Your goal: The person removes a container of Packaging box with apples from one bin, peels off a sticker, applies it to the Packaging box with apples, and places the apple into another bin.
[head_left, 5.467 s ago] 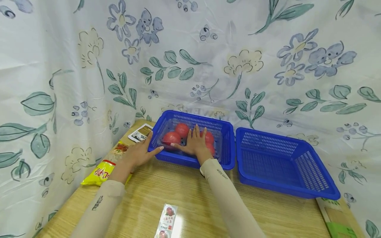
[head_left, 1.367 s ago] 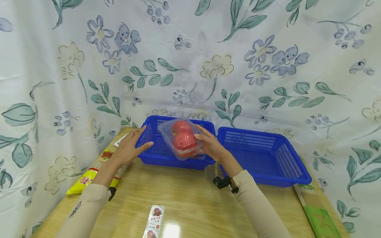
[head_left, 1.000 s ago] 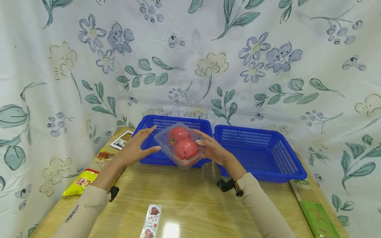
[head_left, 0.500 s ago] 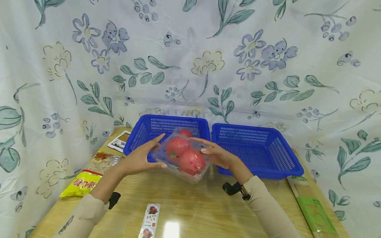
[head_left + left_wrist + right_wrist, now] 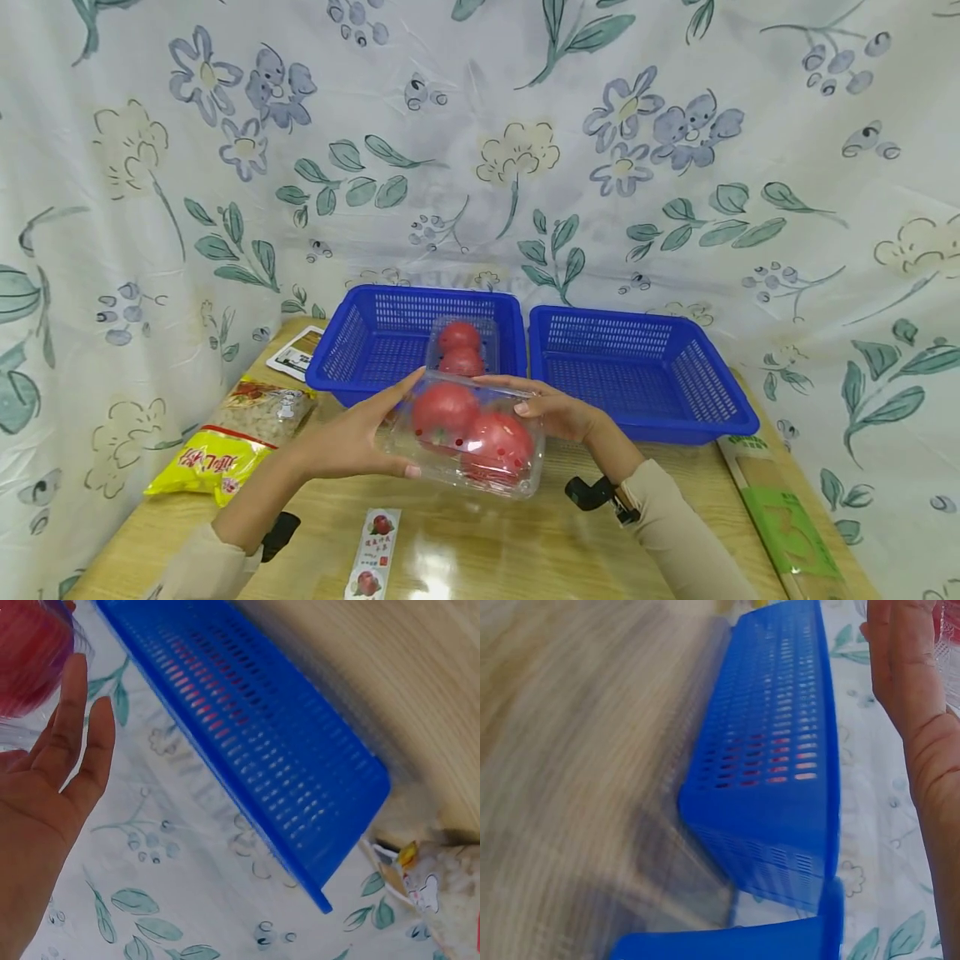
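Observation:
Both hands hold a clear plastic clamshell box [image 5: 423, 475] with two round red fruits [image 5: 444, 412] that look like tomatoes, in front of the left blue basket [image 5: 382, 354]. My left hand [image 5: 348, 442] grips its left end, thumb along the near side. My right hand [image 5: 558, 412] holds the right end, with the thumb on the box and the fingers partly hidden behind it. In the wrist views, only parts of the box show beside the left hand [image 5: 34, 802] and right hand [image 5: 919, 682]. A similar box [image 5: 491, 333] with red fruits lies inside the left basket.
A second blue basket [image 5: 600, 375] stands to the right. On the left lie a yellow food bag [image 5: 225, 454] and a white packet [image 5: 295, 353]. A fruit sticker strip [image 5: 373, 554] lies near the front; a green-brown package [image 5: 783, 517] lies at the right edge.
The right hand has lifted the clamshell from the left basket and brought it nearer, tilting it. The left hand has left the basket rim and taken the box's left end. Another box shows behind.

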Demonstrator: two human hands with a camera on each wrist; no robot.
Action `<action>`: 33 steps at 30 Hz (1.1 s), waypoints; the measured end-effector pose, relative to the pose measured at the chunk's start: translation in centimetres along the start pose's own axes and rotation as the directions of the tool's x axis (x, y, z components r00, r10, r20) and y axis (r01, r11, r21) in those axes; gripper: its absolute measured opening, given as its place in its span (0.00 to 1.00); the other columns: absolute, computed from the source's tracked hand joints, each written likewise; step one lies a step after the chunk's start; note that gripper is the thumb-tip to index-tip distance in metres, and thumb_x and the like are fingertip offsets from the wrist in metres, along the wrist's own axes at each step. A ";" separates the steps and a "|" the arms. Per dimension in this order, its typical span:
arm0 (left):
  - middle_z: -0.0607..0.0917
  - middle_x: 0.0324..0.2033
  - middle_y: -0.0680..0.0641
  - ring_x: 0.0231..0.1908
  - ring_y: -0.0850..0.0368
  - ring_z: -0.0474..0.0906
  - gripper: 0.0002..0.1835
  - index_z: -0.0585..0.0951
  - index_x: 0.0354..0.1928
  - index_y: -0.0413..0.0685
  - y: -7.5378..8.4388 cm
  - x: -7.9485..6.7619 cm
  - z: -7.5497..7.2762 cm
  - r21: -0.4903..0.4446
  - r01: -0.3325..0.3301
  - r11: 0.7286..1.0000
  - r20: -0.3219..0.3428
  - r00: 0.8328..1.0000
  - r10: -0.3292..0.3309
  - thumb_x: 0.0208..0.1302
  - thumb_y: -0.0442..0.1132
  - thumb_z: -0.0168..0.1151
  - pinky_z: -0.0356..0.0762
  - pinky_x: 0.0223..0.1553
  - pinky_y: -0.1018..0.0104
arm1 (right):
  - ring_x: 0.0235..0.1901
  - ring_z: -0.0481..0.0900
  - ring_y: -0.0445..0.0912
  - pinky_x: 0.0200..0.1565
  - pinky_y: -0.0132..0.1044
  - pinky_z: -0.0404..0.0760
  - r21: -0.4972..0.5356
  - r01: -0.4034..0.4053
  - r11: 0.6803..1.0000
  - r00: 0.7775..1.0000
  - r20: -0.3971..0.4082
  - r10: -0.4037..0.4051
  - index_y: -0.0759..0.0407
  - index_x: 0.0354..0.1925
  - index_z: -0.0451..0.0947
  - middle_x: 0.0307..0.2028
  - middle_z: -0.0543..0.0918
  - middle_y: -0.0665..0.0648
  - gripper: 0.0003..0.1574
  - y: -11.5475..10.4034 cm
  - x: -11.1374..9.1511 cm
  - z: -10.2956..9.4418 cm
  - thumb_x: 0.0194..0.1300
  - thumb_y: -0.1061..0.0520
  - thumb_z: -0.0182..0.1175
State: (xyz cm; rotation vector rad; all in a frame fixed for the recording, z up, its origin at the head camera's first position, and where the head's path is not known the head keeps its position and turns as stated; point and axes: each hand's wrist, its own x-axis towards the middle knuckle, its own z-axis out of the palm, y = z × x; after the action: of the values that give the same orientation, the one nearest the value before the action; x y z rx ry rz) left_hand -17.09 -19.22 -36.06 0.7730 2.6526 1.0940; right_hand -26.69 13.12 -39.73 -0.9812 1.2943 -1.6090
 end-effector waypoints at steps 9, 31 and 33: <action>0.56 0.74 0.35 0.62 0.38 0.70 0.66 0.39 0.80 0.63 -1.0 -0.3 2.0 -0.154 -0.010 0.988 0.075 0.997 0.022 0.49 0.52 0.78 0.74 0.55 0.41 | 0.70 0.64 0.55 0.63 0.57 0.71 0.021 0.005 1.000 0.999 0.045 -0.006 0.44 0.76 0.58 0.71 0.65 0.55 0.40 1.5 -0.9 0.9 0.67 0.50 0.54; 0.68 0.64 0.31 0.48 0.52 0.81 0.63 0.46 0.76 0.59 -2.9 -0.4 7.4 -0.374 -0.022 0.927 0.078 0.995 0.055 0.44 0.40 0.81 0.81 0.43 0.63 | 0.63 0.74 0.52 0.60 0.54 0.76 0.017 -0.013 1.000 0.999 -0.042 0.014 0.51 0.77 0.54 0.67 0.67 0.72 0.41 5.5 -3.6 1.5 0.69 0.52 0.52; 0.67 0.65 0.31 0.48 0.52 0.81 0.63 0.47 0.76 0.59 -3.2 -0.6 7.6 -0.378 -0.032 0.925 0.052 0.997 0.056 0.44 0.40 0.81 0.81 0.42 0.63 | 0.61 0.76 0.52 0.58 0.51 0.78 0.039 0.005 0.999 0.997 -0.073 -0.002 0.52 0.78 0.52 0.67 0.64 0.78 0.40 5.8 -3.8 1.9 0.72 0.54 0.50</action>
State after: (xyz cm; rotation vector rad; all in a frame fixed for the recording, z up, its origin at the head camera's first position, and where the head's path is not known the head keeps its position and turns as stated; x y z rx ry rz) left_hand -15.22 -16.82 -43.73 0.7724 2.2765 1.5039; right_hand -22.87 15.35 -45.38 -0.9083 1.3055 -1.6808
